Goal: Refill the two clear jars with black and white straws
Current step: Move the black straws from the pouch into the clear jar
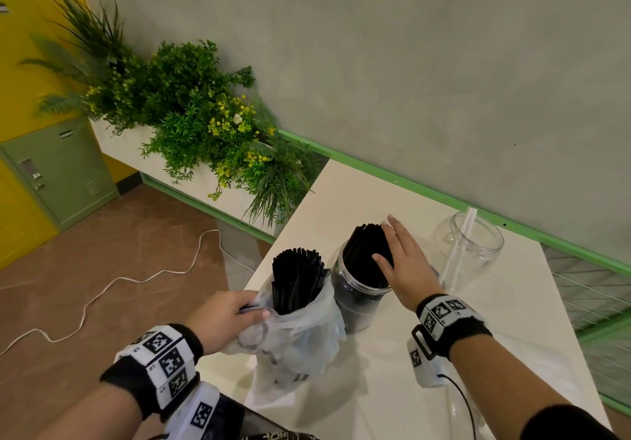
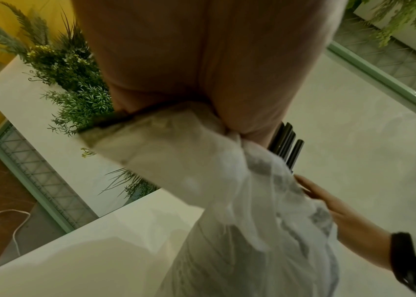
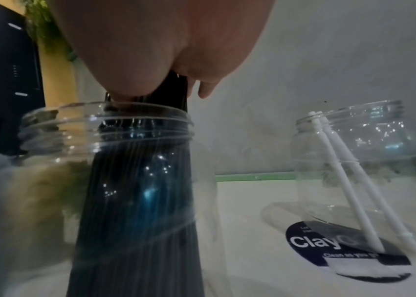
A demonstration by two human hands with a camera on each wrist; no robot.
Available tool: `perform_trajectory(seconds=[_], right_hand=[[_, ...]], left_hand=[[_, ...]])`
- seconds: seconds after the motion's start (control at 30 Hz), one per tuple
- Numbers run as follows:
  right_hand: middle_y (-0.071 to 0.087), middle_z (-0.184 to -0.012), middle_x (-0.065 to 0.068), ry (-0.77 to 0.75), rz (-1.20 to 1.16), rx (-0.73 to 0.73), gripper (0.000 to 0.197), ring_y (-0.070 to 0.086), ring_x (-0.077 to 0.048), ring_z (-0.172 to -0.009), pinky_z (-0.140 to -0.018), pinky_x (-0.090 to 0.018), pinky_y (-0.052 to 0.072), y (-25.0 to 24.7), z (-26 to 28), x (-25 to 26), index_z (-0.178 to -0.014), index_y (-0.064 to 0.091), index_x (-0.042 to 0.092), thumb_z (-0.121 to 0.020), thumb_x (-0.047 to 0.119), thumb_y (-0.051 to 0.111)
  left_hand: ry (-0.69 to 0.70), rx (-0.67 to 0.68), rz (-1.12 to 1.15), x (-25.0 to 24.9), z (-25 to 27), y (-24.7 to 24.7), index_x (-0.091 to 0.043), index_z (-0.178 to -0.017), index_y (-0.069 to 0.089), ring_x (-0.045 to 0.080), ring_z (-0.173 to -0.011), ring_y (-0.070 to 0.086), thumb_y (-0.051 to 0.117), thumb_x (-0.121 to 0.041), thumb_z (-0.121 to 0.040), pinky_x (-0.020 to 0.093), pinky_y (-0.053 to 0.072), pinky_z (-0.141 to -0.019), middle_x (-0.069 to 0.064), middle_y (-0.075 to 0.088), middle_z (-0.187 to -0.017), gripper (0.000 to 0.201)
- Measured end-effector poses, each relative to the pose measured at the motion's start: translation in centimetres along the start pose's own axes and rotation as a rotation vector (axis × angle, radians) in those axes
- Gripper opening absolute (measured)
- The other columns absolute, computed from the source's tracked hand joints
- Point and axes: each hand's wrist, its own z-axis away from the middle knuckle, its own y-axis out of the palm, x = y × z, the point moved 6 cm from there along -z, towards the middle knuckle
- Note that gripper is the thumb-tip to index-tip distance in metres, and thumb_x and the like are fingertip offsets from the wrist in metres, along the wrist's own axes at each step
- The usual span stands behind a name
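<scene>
A clear jar (image 1: 358, 298) on the white table (image 1: 382, 381) holds a leaning bundle of black straws (image 1: 367, 252). My right hand (image 1: 397, 248) holds that bundle above the rim, thumb across the near side and fingers along the far side. In the right wrist view the hand (image 3: 171, 80) sits over the straws (image 3: 135, 201) in the jar (image 3: 105, 120). My left hand (image 1: 254, 308) pinches the rim of a thin plastic bag (image 1: 300, 340) with more black straws (image 1: 297, 279) in it. The second clear jar (image 1: 467, 245) holds two white straws (image 3: 349, 180).
The bag stands close to the table's left edge, with brown floor and a white cable (image 1: 102, 289) below. A planter of green plants (image 1: 191, 115) is at the far left. A green rail (image 1: 444, 197) and grey wall back the table. A dark round sticker (image 3: 328, 241) lies under the second jar.
</scene>
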Motion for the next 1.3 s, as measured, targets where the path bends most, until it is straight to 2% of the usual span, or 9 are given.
perform_trajectory(seconds=[0.13, 0.3, 0.4, 0.53, 0.63, 0.87, 0.97, 1.13, 1.3], right_hand=[[0.017, -0.159, -0.002, -0.017, 0.005, 0.024, 0.077, 0.016, -0.021, -0.146, -0.119, -0.038, 0.018, -0.5, -2.5, 1.0, -0.152, 0.017, 0.021, -0.091, 0.058, 0.046], [0.046, -0.138, 0.0, -0.005, 0.082, 0.244, 0.07, 0.039, -0.023, -0.126, -0.104, -0.037, 0.037, 0.4, -4.6, 1.2, -0.142, 0.036, 0.029, -0.086, 0.069, 0.04], [0.06, -0.11, -0.001, -0.055, 0.134, 0.101, 0.074, 0.049, -0.024, -0.103, -0.09, -0.035, 0.043, 0.1, -4.4, 2.1, -0.118, 0.059, 0.019, -0.082, 0.075, 0.028], [0.062, -0.087, 0.0, -0.135, 0.115, -0.161, 0.056, 0.051, -0.023, -0.084, -0.076, -0.036, 0.047, -1.3, -4.4, 2.8, -0.094, 0.067, 0.016, -0.085, 0.064, 0.04], [0.06, -0.09, 0.0, -0.11, 0.177, -0.181, 0.051, 0.049, -0.022, -0.084, -0.076, -0.037, 0.047, -1.9, -4.7, 2.3, -0.097, 0.065, 0.016, -0.086, 0.062, 0.046], [0.051, -0.123, -0.003, -0.05, 0.184, -0.113, 0.059, 0.048, -0.027, -0.109, -0.09, -0.042, 0.045, -1.7, -4.6, 1.0, -0.126, 0.052, 0.019, -0.084, 0.06, 0.054], [0.047, -0.132, -0.001, -0.079, 0.196, 0.02, 0.061, 0.044, -0.024, -0.117, -0.094, -0.04, 0.045, -1.1, -5.3, 1.4, -0.134, 0.045, 0.025, -0.087, 0.063, 0.05], [0.059, -0.113, 0.005, -0.067, 0.196, 0.15, 0.049, 0.045, -0.019, -0.108, -0.084, -0.034, 0.045, 0.1, -6.0, 1.7, -0.122, 0.054, 0.027, -0.09, 0.062, 0.044], [0.06, -0.092, 0.001, -0.133, 0.087, -0.15, 0.032, 0.051, -0.022, -0.088, -0.073, -0.036, 0.049, -1.3, -5.9, 2.6, -0.099, 0.065, 0.017, -0.089, 0.046, 0.057]], left_hand=[[-0.014, 0.004, -0.021, 0.0, -0.2, 0.0, -0.014, -0.077, 0.062, 0.016, -0.071, 0.06, 0.062, -0.038, -0.088, 0.028, 0.044, -0.067, 0.005, 0.064, -0.072, 0.026], [-0.019, 0.016, -0.021, 0.1, 0.1, 0.0, -0.01, -0.078, 0.059, 0.023, -0.073, 0.059, 0.059, -0.05, -0.084, 0.029, 0.042, -0.064, 0.013, 0.063, -0.076, 0.041], [-0.013, 0.015, -0.014, 0.1, 0.1, -0.2, -0.01, -0.08, 0.059, 0.023, -0.075, 0.061, 0.049, -0.067, -0.072, 0.037, 0.047, -0.069, 0.013, 0.064, -0.079, 0.058], [-0.012, 0.003, 0.001, 0.2, 0.0, -0.3, -0.013, -0.077, 0.06, 0.02, -0.072, 0.061, 0.052, -0.057, -0.076, 0.033, 0.045, -0.067, 0.007, 0.063, -0.073, 0.045], [-0.017, 0.003, 0.013, 0.3, -0.1, -0.4, -0.016, -0.077, 0.062, 0.02, -0.074, 0.062, 0.053, -0.055, -0.078, 0.034, 0.046, -0.068, 0.009, 0.065, -0.077, 0.04], [-0.02, 0.004, -0.005, 0.3, -0.3, -0.3, -0.021, -0.079, 0.064, 0.017, -0.075, 0.063, 0.06, -0.043, -0.087, 0.034, 0.048, -0.07, 0.005, 0.068, -0.078, 0.023], [-0.008, 0.003, -0.002, -0.2, -0.3, -0.4, -0.04, -0.078, 0.064, 0.005, -0.071, 0.061, 0.061, -0.036, -0.089, 0.026, 0.046, -0.068, -0.007, 0.068, -0.074, 0.012], [0.013, 0.01, 0.004, -1.2, -0.4, -0.5, -0.055, -0.07, 0.06, -0.004, -0.064, 0.056, 0.061, -0.033, -0.09, 0.015, 0.039, -0.06, -0.026, 0.061, -0.064, 0.029], [0.007, -0.003, -0.01, -0.7, -0.4, -0.6, -0.045, -0.07, 0.062, 0.001, -0.065, 0.057, 0.061, -0.034, -0.09, 0.017, 0.04, -0.061, -0.012, 0.063, -0.067, 0.023]])
